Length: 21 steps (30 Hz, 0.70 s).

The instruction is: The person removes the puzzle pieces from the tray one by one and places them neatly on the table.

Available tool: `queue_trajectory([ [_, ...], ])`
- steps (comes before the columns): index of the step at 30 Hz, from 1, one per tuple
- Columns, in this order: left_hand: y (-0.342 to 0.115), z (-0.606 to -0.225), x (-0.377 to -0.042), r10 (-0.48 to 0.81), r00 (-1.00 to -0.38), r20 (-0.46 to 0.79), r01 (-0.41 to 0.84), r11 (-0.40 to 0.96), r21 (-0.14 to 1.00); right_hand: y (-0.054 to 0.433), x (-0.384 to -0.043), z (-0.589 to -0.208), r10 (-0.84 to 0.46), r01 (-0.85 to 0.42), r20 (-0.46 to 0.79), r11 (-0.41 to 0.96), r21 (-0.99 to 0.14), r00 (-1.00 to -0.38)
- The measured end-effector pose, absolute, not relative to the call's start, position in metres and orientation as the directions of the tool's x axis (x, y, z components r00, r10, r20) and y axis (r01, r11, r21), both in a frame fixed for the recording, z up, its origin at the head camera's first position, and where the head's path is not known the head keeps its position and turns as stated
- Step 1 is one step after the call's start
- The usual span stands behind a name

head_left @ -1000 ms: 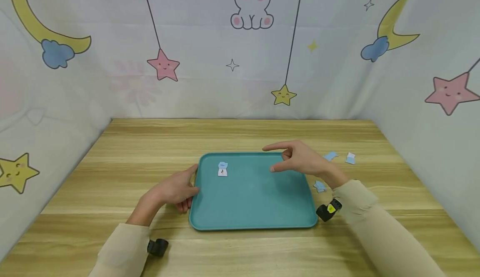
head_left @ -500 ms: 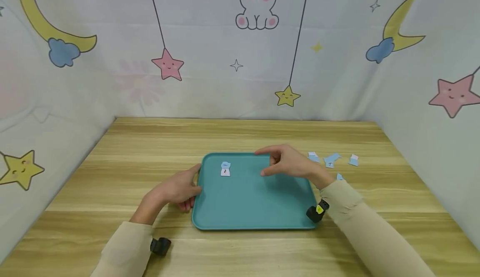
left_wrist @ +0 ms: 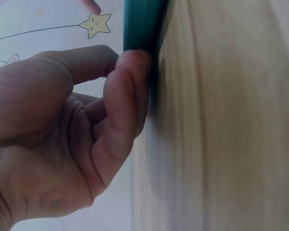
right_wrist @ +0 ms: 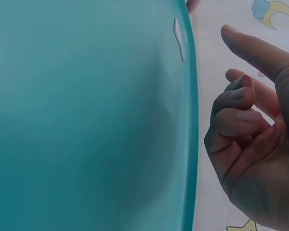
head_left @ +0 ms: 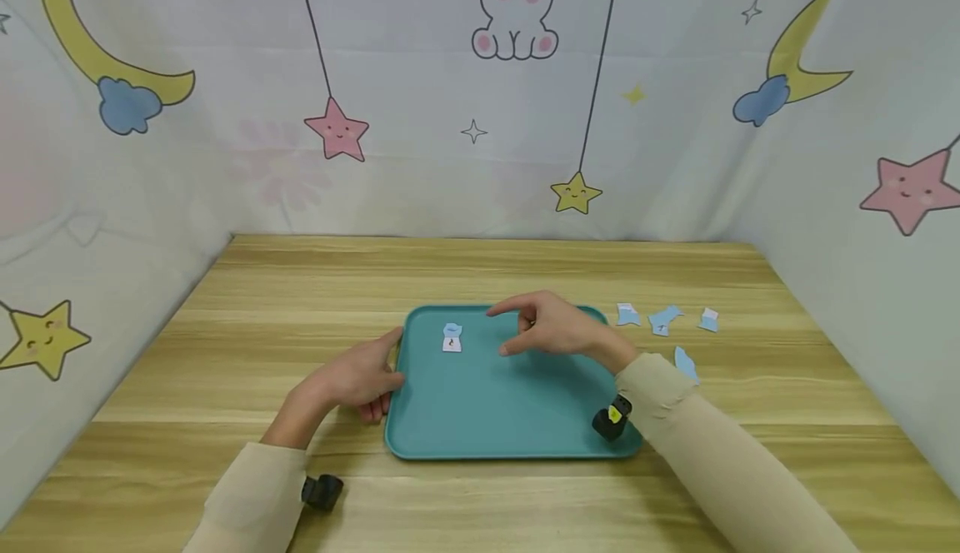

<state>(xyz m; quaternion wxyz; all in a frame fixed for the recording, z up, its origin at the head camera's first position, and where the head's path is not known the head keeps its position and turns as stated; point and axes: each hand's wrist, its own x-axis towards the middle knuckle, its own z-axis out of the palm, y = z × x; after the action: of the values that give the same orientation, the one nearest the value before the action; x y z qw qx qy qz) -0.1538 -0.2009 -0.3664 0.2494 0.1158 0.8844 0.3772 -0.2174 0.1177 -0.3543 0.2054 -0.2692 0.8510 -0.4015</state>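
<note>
A teal tray (head_left: 517, 403) lies on the wooden table. On its far left part sits a small blue-and-white piece of cut paper or card (head_left: 452, 338) with a small dark mark. My left hand (head_left: 358, 378) holds the tray's left rim, index finger and thumb against it. In the left wrist view, its other fingers (left_wrist: 120, 110) curl in beside the tray's edge. Over the tray, right of that piece, hovers my right hand (head_left: 551, 324). Its index finger and thumb are spread apart, the other fingers bent, and nothing is between them.
Right of the tray, several similar pieces lie on the table: a blue-and-white piece (head_left: 627, 314), an irregular blue piece (head_left: 664, 320), a smaller piece (head_left: 708, 320) and a narrow blue piece (head_left: 686, 365). A printed cloth (head_left: 420, 186) hangs behind the table.
My right hand has moved left over the tray, and the pieces on the right have come into fuller view. My left hand stays at the rim. The head view has shifted slightly.
</note>
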Motion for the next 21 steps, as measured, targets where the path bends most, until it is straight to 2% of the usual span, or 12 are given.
queue_trajectory([
  [6,-0.203,-0.368,-0.154,0.391,-0.849,-0.355,0.013,0.687,0.726,0.105,-0.222,-0.359,-0.622,-0.298,-0.144,0.551,-0.779,-0.770],
  [15,-0.203,-0.368,-0.154,0.392,-0.850,-0.352,0.020,0.692,0.722,0.085,-0.231,-0.371,-0.629,-0.256,-0.199,0.556,-0.791,-0.752],
  [21,-0.202,-0.367,-0.154,0.384,-0.849,-0.362,0.010,0.697,0.717,0.080,-0.233,-0.376,-0.605,-0.209,-0.230,0.567,-0.797,-0.762],
])
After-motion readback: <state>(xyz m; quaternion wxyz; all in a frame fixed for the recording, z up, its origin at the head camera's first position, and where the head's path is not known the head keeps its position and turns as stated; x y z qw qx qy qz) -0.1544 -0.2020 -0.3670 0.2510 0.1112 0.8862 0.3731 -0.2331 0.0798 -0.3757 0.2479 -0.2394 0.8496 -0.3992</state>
